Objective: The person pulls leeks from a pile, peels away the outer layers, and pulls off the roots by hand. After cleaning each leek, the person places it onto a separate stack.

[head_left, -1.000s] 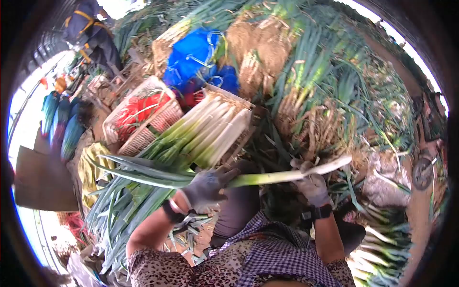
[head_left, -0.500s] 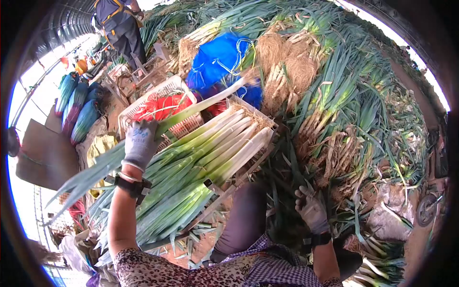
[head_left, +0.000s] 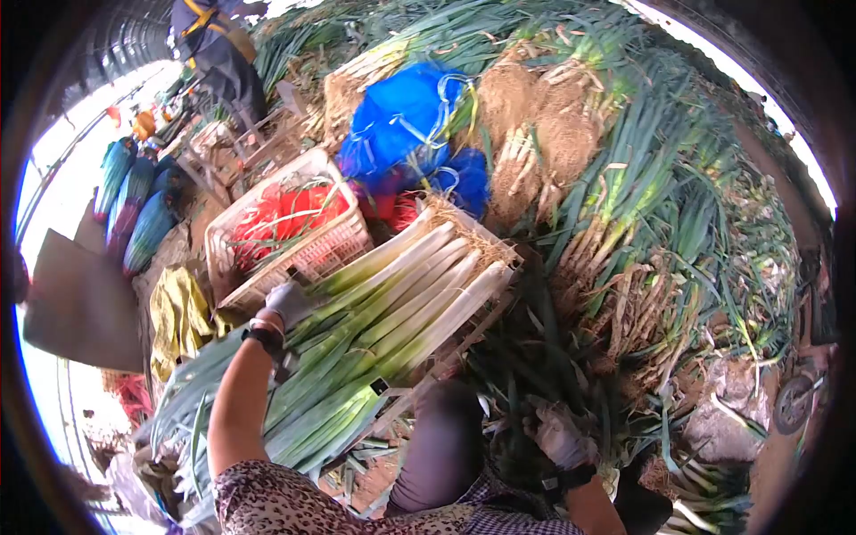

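Note:
A row of long green onions (head_left: pixel 392 308) lies side by side in a low wooden frame (head_left: pixel 473 334), white stems and roots to the upper right, green leaves to the lower left. My left hand (head_left: pixel 290 303), in a grey glove, is closed around the green onion at the far edge of this row. Its fingers are partly hidden. Low on the right, my gloved right hand (head_left: pixel 560 434) hangs among dark green leaves (head_left: pixel 526 374) beside my knee. Blur and shadow hide whether its fingers hold anything.
Behind the row stand a pale plastic crate (head_left: pixel 294 259) with red netting and a blue net bundle (head_left: pixel 401 116). Heaped green onions (head_left: pixel 642 187) fill the right and back. Netted bundles (head_left: pixel 147 218) and a yellow cloth (head_left: pixel 178 312) are at left. Another person (head_left: pixel 218 53) stands behind.
My left hand has come down with the green onion it held raised across the crate; that onion now lies along the row. My right hand has moved down and slightly left, into the leaves.

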Tool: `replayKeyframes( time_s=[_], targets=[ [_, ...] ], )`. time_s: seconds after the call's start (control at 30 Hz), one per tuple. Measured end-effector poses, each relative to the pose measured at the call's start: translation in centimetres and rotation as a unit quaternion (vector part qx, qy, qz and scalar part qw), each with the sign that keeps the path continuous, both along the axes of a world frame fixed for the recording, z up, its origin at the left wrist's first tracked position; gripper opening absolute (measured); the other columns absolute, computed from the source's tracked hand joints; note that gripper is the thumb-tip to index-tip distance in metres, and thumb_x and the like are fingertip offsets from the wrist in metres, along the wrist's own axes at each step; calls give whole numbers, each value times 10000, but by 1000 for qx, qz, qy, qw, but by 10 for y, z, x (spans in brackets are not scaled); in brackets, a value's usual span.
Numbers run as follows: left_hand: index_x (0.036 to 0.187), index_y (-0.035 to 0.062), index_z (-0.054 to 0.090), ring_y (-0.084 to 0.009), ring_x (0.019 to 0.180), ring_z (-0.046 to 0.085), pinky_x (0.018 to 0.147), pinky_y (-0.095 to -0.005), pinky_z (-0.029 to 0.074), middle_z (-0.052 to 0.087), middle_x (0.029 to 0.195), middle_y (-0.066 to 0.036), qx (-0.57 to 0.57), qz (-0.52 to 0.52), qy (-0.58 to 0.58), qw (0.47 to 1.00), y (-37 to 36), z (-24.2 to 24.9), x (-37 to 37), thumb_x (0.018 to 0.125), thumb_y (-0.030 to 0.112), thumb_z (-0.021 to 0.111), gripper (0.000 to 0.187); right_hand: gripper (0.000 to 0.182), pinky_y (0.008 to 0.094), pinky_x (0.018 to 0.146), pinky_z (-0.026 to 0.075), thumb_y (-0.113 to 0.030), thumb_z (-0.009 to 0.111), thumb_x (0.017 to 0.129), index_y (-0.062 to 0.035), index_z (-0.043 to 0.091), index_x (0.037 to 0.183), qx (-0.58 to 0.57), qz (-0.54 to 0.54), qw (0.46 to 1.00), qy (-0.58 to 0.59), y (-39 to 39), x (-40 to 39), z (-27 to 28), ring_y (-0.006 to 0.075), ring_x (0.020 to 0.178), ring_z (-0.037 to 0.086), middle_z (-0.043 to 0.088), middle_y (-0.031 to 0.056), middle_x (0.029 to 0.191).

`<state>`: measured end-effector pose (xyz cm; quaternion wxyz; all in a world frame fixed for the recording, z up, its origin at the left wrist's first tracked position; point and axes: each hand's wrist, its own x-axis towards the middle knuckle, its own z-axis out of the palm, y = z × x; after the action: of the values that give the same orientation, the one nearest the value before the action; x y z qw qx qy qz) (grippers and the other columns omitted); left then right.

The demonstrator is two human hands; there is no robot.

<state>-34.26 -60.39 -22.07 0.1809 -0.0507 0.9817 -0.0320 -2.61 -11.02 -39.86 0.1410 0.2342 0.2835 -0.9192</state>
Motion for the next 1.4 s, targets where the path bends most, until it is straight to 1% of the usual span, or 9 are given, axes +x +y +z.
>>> replayKeyframes(
  time_s=[0.1,0.53,0.7,0.9,1.03,1.13,1.2,1.33,1.4],
  targets=[
    [867,-13,706,-353,831,672,742,-432,510,681,872,-235,66,-38,-17,997,-51,-6,8,694,702,634,739,391,351,818,503,-218,594,893,-61,571,1251,87,36,996,-2,-30,-15,86,174,909,597,629,61,1125],
    [1210,95,630,-347,1184,562,964,-467,469,593,1268,-174,51,92,-11,994,-28,-21,-2,753,554,649,649,337,391,901,477,-158,531,915,-14,576,1216,66,73,995,-34,-13,0,-15,251,1003,592,633,119,1147],
    [1220,21,601,-302,1141,596,987,-399,449,602,1256,-174,86,-20,-42,995,-93,-58,-25,831,639,505,737,308,383,881,485,-148,525,919,-30,590,1195,113,65,990,-45,-35,-2,54,254,993,592,638,110,1130],
    [1341,164,536,-257,1319,444,1096,-404,349,453,1441,-90,21,245,-128,961,-168,48,56,886,544,490,596,439,401,743,464,-242,513,938,-48,509,1332,224,57,969,-88,-4,28,49,225,893,541,591,94,1081],
    [1191,99,647,-297,1154,594,932,-410,476,617,1252,-127,-35,277,-31,960,-217,54,92,902,409,519,442,228,333,735,477,-162,590,924,-91,628,1137,217,30,971,-100,-8,38,62,180,827,572,658,43,982],
    [1073,94,693,-310,1028,646,868,-388,510,679,1090,-142,-165,-140,-75,973,-306,-2,80,811,272,611,327,228,326,721,472,-154,581,927,-88,627,1141,231,29,967,-108,-16,38,70,176,816,570,655,45,972],
    [1082,135,697,-330,1046,632,884,-404,510,665,1109,-159,17,95,45,994,-247,48,102,798,268,607,327,239,334,739,480,-144,569,929,-83,621,1155,236,42,965,-104,-16,39,64,176,822,574,654,44,970],
    [866,90,720,-349,850,662,759,-444,520,691,876,-170,-55,-5,102,993,-206,76,126,758,321,643,266,258,341,815,494,-124,540,930,-40,625,1158,579,208,787,37,-13,44,49,187,891,597,659,64,1026],
    [835,72,712,-358,814,658,731,-466,508,686,853,-174,-94,12,124,988,-191,71,134,762,402,640,346,266,330,858,490,-107,522,928,-6,630,1149,414,119,900,-62,-16,42,37,193,952,601,656,85,1080]
  ],
)
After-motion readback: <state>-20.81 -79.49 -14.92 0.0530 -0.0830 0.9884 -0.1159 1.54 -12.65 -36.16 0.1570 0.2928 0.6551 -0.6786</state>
